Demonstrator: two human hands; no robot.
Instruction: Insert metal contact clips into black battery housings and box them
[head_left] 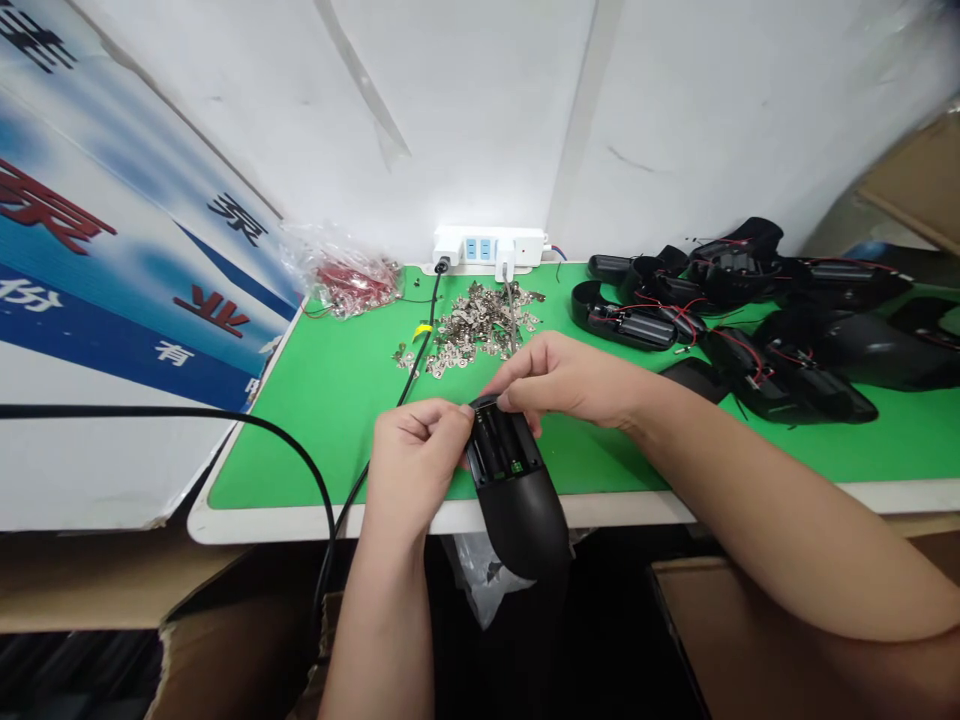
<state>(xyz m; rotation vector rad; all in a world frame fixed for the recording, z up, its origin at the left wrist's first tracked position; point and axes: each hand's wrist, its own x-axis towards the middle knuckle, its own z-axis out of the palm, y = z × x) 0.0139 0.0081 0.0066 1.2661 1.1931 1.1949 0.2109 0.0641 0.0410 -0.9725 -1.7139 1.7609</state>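
Note:
A black plastic housing [525,515] with an open battery compartment lies over the table's front edge, its rounded end toward me. My left hand [424,445] is closed on the left side of its far end, thumb and fingertips at the compartment's corner. At the same end, my right hand [544,380] grips the other side, its thumb and forefinger pinched at the rim. Whether a small part sits between the fingertips is too small to make out. Just beyond the hands is a heap of small metal contact plates [480,325].
Behind the heap stands a white power strip [491,245] with plugs and a black cable [427,345]. A plastic bag of red wires [352,280] lies at the back left. Several black housings with red wires [637,325] crowd the right. Cardboard boxes [720,640] stand below the table.

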